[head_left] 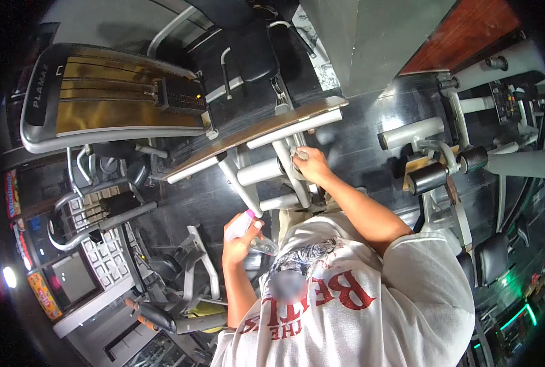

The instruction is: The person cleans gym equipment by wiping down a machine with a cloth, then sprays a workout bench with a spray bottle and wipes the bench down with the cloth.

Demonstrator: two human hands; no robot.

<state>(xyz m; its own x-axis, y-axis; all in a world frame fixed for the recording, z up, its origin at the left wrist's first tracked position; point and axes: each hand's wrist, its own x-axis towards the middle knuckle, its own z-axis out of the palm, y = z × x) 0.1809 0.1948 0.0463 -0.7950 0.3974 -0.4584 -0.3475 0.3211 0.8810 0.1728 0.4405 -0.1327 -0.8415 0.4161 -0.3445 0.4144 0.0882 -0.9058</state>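
Note:
My left hand (240, 240) is wrapped round a spray bottle (264, 245) with a clear body and a pink part at its nozzle, in front of my shirt. The nozzle is close to a pale metal tube of a machine frame (238, 182). My right hand (309, 165) is closed on a greyish cloth (297, 155), which is against the upper part of the same frame, just below a long white bar (294, 128).
A weight-stack machine (125, 98) with a gold panel stands at the upper left. Black seats, padded rollers (427, 178) and metal frames are on the right. More gym machines stand at the lower left. The floor (358, 147) is dark and shiny.

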